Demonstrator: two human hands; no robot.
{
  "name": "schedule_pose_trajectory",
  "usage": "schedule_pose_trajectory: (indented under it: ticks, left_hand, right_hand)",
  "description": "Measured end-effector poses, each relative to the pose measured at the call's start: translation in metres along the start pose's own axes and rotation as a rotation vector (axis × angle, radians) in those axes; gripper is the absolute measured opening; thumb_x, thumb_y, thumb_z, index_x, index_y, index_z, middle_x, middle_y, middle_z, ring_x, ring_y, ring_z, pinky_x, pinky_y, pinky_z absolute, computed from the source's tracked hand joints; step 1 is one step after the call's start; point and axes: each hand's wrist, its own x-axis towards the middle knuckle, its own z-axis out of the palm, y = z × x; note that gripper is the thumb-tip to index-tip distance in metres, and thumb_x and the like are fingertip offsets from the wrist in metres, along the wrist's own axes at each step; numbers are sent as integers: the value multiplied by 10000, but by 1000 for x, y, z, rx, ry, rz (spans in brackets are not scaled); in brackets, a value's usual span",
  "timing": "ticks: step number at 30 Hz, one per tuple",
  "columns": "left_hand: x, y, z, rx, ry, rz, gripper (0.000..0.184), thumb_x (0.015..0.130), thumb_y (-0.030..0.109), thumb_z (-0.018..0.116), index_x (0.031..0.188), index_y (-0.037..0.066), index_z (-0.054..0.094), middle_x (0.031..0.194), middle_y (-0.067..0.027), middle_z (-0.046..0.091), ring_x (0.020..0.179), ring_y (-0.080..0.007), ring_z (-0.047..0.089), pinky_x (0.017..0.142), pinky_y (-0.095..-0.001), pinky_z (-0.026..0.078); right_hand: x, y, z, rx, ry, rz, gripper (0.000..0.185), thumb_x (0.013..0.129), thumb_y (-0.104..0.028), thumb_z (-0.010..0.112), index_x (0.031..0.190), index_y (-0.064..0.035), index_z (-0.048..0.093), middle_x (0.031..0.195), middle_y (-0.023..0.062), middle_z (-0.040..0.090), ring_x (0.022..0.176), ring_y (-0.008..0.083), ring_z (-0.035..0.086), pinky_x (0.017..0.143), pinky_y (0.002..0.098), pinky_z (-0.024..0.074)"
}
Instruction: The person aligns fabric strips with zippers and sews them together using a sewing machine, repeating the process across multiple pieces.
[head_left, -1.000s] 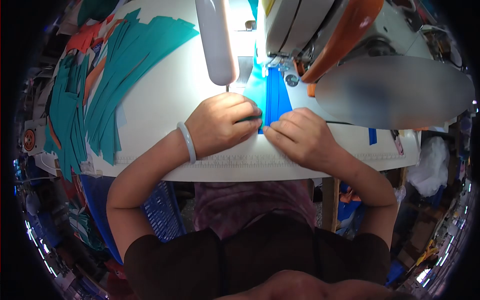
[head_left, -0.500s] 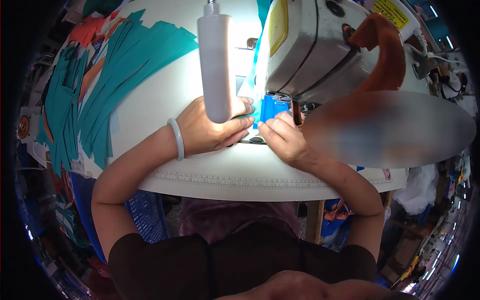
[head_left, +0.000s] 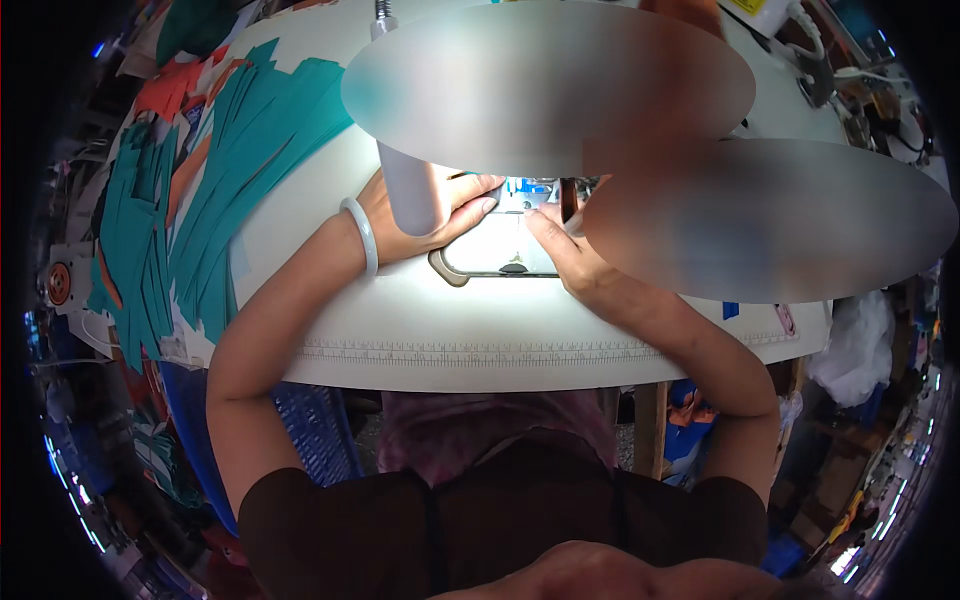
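Note:
My left hand (head_left: pixel 465 212), partly behind the pale tubular lamp (head_left: pixel 415 195), lies flat with its fingers stretched toward the sewing machine's needle area. Only a small strip of blue material (head_left: pixel 528 186) shows there, just beyond the fingertips. From the other side, my right hand (head_left: pixel 575 258) rests its extended index finger on the bright metal plate (head_left: pixel 505 240), beside a dark upright bar (head_left: pixel 569 200). Its other fingers are partly hidden by a blurred patch. Most of the machine head is blurred out too.
Long teal fabric strips (head_left: pixel 250 170) spread across the left of the white table (head_left: pixel 400 345), with orange-red pieces (head_left: pixel 175 88) behind. A printed ruler (head_left: pixel 480 355) runs along the front edge. Below left is a blue basket (head_left: pixel 315 425); a white plastic bag (head_left: pixel 855 350) hangs at right.
The blue piece, earlier lying between my hands, now shows only as a strip farther back. My right fingers, curled at its edge before, have straightened. The whole view has shifted.

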Motion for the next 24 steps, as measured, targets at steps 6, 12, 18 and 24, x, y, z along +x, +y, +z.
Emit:
schedule_pose_trajectory:
  ticks: [6,12,18,24]
  left_hand:
    - [7,7,-8,-126,-101,-98,191,909,148,695,1001,-11,749,987,-123,678,929,-294,654,847,-364,539]
    - [15,-33,22,217,-178,-349,239,955,182,638,993,-44,708,929,-169,673,854,-292,630,855,-370,527]
    - [4,-74,60,-484,-391,-391,365,984,238,597,1208,-47,637,1084,-170,681,1030,-305,639,974,-416,505]
    - [8,-125,85,-514,-406,-522,351,1000,227,593,1236,-27,647,1139,-160,684,1069,-299,648,980,-402,513]
  right_hand:
    - [-16,-24,-25,285,27,97,125,828,-24,623,941,-76,613,787,48,538,655,209,472,619,357,418]
    - [-50,-72,-35,568,105,152,106,822,-50,615,845,-108,529,753,43,486,619,216,429,600,367,397]
    - [-125,-134,-41,972,-66,280,73,959,-159,578,958,-86,580,906,94,580,738,265,556,642,383,473]
    - [-287,-110,-15,605,-86,992,150,951,-147,585,1058,-49,625,980,140,680,763,313,622,691,414,514]
